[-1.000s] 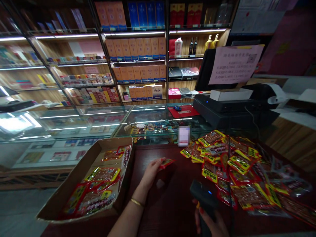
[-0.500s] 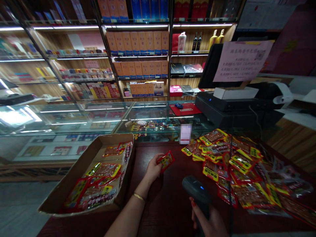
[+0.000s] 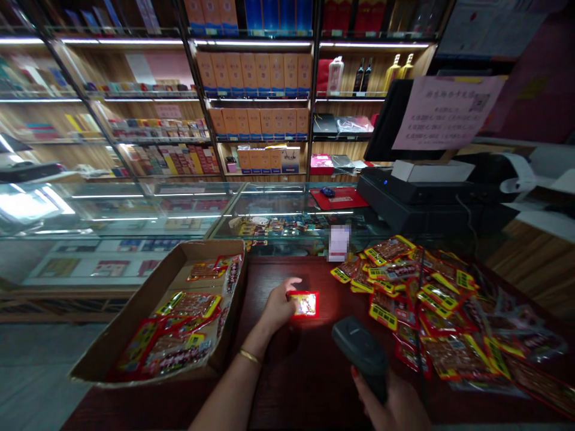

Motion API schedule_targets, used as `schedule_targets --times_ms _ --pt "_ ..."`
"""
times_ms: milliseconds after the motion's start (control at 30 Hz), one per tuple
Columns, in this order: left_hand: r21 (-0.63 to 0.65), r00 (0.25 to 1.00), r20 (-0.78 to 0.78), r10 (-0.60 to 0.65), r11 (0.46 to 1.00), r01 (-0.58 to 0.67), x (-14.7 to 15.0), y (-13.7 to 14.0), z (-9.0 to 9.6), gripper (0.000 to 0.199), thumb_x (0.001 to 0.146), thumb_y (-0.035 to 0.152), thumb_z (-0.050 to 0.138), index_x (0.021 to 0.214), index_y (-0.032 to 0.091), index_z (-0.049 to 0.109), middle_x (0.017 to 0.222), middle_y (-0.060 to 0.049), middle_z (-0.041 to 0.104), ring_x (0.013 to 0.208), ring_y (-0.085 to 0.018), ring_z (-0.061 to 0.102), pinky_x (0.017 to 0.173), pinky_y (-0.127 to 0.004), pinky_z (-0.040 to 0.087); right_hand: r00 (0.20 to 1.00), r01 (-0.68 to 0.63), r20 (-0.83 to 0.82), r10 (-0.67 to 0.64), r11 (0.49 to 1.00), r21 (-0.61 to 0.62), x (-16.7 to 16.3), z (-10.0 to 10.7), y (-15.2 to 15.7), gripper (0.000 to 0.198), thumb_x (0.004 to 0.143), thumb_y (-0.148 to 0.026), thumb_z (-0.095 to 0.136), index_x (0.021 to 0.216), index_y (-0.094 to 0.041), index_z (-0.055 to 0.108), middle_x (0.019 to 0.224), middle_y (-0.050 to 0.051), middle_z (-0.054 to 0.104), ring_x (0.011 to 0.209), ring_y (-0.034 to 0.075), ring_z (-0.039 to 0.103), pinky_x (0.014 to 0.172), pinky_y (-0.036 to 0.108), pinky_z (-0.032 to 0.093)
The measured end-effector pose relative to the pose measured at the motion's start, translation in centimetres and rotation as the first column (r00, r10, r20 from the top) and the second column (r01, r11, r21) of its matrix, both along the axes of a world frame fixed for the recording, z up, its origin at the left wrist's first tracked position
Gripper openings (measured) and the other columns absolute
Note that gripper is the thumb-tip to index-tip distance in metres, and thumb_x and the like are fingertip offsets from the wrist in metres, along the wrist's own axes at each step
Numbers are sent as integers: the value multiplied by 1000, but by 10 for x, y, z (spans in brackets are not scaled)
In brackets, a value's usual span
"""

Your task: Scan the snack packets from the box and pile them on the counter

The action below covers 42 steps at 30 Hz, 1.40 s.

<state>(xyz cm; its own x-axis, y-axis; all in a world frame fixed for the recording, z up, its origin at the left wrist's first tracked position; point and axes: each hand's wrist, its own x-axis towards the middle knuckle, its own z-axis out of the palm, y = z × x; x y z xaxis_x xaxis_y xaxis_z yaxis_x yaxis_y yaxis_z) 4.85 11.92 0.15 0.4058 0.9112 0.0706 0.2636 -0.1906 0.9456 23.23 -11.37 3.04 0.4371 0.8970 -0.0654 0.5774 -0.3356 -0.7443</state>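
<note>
My left hand (image 3: 277,308) pinches a small red-edged snack packet (image 3: 308,304) just above the dark red tabletop. Bright light falls on the packet's face and reddens the wood around it. In my right hand (image 3: 395,401) is a black barcode scanner (image 3: 359,347), its head tilted toward the packet. To the left stands a shallow cardboard box (image 3: 188,254) with several red and yellow snack packets (image 3: 191,305) inside. A loose pile of similar packets (image 3: 399,281) covers the right side of the table.
Behind the table runs a glass display counter (image 3: 179,209). A red mouse pad (image 3: 345,199) with a blue mouse (image 3: 327,192) lies on it, beside a black cash drawer (image 3: 404,194) and a monitor (image 3: 386,120) with a paper sheet. Shelves of boxed goods (image 3: 254,73) line the wall.
The packet in my left hand has turned from slanted to level and now shines under bright light. My left index finger has lifted. The scanner's blue light no longer shows.
</note>
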Motion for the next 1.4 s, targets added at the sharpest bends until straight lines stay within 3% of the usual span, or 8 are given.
schedule_targets --times_ms 67,133,233,467,667,833,1200,1400 --pt "1 1000 -11 0 1000 0 1 0 -1 67 59 1 53 123 17 67 86 0 68 72 -13 60 64 -22 45 999 -34 14 34 999 -12 2 2 -1 46 89 -61 47 90 -23 74 85 12 84 87 32 80 70 34 55" --pt "-10 1000 -8 8 1000 -9 1 0 -1 68 58 1 53 122 17 68 89 -2 68 76 -15 61 65 -22 46 997 -76 0 76 996 -46 5 4 -1 44 89 -60 49 91 -24 75 79 12 83 83 32 79 74 35 55" --pt "-21 1000 -7 21 1000 -21 2 -1 -1 67 57 2 52 120 16 69 89 -2 68 76 -16 62 66 -24 47 997 -79 -18 78 994 -73 8 6 0 45 89 -61 48 90 -24 74 71 11 80 73 32 78 72 36 54" --pt "5 999 -21 35 999 -35 2 -1 0 62 59 2 53 117 16 70 91 -3 68 78 -16 62 71 -25 47 992 -118 -58 110 977 -178 5 4 1 49 91 -63 42 91 -23 71 71 11 79 70 32 77 67 37 52" --pt "-11 1000 -16 -7 1000 7 3 -3 0 63 57 4 52 116 17 71 86 -1 68 75 -16 60 69 -25 46 996 -78 -56 71 987 -141 3 6 7 53 93 -62 39 100 -21 70 92 18 81 100 38 75 77 40 52" --pt "30 1000 -12 -13 999 14 4 -4 2 61 58 5 51 114 17 71 89 -2 69 80 -17 62 74 -26 47 993 -115 12 118 982 -147 -1 9 16 50 95 -55 37 102 -20 71 92 17 82 92 37 77 76 40 50" --pt "75 994 10 -111 991 110 5 -11 8 59 60 7 53 115 17 72 102 -6 72 94 -21 64 86 -30 49 988 -140 43 150 973 -185 -8 16 29 51 97 -53 33 111 -18 68 102 19 81 102 40 75 80 43 51" --pt "16 987 64 -146 989 146 8 -15 5 62 58 4 52 115 18 71 93 -3 70 86 -19 63 79 -27 49 984 -138 85 159 968 -210 -9 16 34 44 99 -45 33 109 -19 67 98 18 82 99 42 76 78 45 51"
